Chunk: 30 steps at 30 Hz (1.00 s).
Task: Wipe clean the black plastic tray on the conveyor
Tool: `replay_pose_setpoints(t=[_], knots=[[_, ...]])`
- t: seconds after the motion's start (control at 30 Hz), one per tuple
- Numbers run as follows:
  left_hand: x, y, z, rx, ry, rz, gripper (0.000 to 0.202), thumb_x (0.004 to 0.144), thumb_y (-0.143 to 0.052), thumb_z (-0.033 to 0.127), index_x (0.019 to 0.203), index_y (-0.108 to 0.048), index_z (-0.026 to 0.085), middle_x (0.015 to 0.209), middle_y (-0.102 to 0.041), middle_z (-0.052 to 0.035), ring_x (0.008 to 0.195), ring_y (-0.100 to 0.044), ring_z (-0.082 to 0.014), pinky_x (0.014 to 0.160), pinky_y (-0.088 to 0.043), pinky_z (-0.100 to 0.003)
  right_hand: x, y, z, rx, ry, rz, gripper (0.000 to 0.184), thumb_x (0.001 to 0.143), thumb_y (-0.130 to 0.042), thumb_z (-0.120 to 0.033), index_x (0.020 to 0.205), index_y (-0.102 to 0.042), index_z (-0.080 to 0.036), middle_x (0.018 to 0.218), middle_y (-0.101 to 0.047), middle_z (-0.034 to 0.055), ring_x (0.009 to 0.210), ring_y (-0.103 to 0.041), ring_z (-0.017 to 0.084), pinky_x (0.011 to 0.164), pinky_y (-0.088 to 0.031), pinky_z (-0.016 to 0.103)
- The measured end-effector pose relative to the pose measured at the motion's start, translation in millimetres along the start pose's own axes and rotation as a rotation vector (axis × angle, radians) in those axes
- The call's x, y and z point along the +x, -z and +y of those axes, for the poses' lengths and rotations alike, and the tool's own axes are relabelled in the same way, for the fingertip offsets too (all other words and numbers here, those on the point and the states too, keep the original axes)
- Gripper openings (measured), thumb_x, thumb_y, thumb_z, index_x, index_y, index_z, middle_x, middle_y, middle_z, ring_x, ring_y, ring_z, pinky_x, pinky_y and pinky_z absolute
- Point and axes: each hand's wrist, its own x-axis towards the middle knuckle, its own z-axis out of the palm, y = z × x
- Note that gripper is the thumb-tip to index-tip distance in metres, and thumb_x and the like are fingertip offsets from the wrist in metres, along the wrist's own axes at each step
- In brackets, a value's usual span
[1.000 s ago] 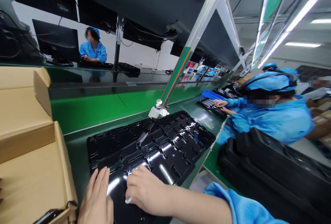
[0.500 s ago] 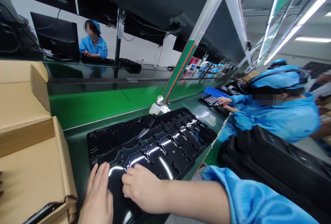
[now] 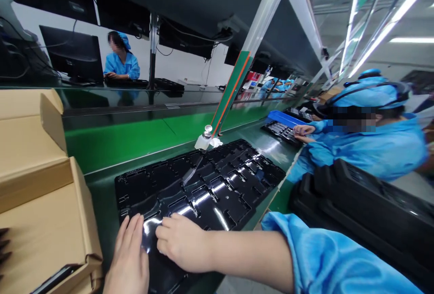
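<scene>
Both hands on tray (image 3: 217, 185); tray lies on belt (image 3: 100, 194).
Left hand (image 3: 127, 258) flat, fingers open and together, palm down on the tray's 7 o'clock corner. Right hand (image 3: 183, 242) just beside it at 3 o'clock, fingers curled down onto the tray; cannot tell whether they grip anything. From the tray: box (image 3: 44, 221) at 9 o'clock, bottle (image 3: 204, 139) at 12, co-worker (image 3: 369, 149) at 2.
</scene>
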Motion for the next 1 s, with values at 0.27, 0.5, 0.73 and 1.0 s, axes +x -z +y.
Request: replay_pose_setpoints(t=[0.27, 0.5, 0.73, 1.0], knots=[[4.7, 8.4, 9.0, -0.064, 0.101, -0.001, 0.045, 0.076, -0.019, 0.018, 0.115, -0.038, 0.008, 0.122, -0.041, -0.0093, 0.118, -0.030, -0.0204, 0.092, -0.040, -0.039, 1.2, 6.7, 1.6, -0.027, 0.017, -0.032, 0.011, 0.078, -0.045, -0.017, 0.071, -0.053, -0.013, 0.075, -0.051, 0.0040, 0.068, -0.037, 0.015, 0.050, -0.025, 0.028], [2.1, 0.4, 0.6, -0.038, 0.076, -0.048, 0.046, 0.076, -0.020, 0.018, 0.121, -0.028, 0.011, 0.127, -0.035, -0.0068, 0.122, -0.020, -0.0162, 0.096, -0.037, -0.037, 6.0, 5.4, 0.4, -0.023, -0.001, -0.039, 0.009, 0.077, -0.046, -0.016, 0.073, -0.054, -0.013, 0.076, -0.051, 0.0040, 0.070, -0.038, 0.016, 0.052, -0.026, 0.028], [7.5, 14.0, 15.8, -0.118, 0.174, -0.064, 0.050, 0.075, -0.012, 0.023, 0.116, -0.036, 0.006, 0.124, -0.039, -0.0083, 0.121, -0.025, -0.0191, 0.098, -0.034, -0.041, 3.8, 2.6, 0.3, -0.002, -0.014, -0.033, 0.010, 0.078, -0.046, -0.018, 0.073, -0.054, -0.013, 0.077, -0.051, 0.0033, 0.070, -0.038, 0.016, 0.052, -0.026, 0.028], [4.9, 7.2, 8.5, -0.110, 0.139, -0.063, 0.047, 0.076, -0.016, 0.020, 0.119, -0.032, 0.008, 0.126, -0.036, -0.0082, 0.122, -0.023, -0.0183, 0.098, -0.034, -0.041, 3.6, 1.1, 1.2, -0.026, -0.011, -0.022, 0.009, 0.078, -0.047, -0.018, 0.073, -0.053, -0.013, 0.076, -0.051, 0.0038, 0.070, -0.038, 0.015, 0.052, -0.024, 0.028]])
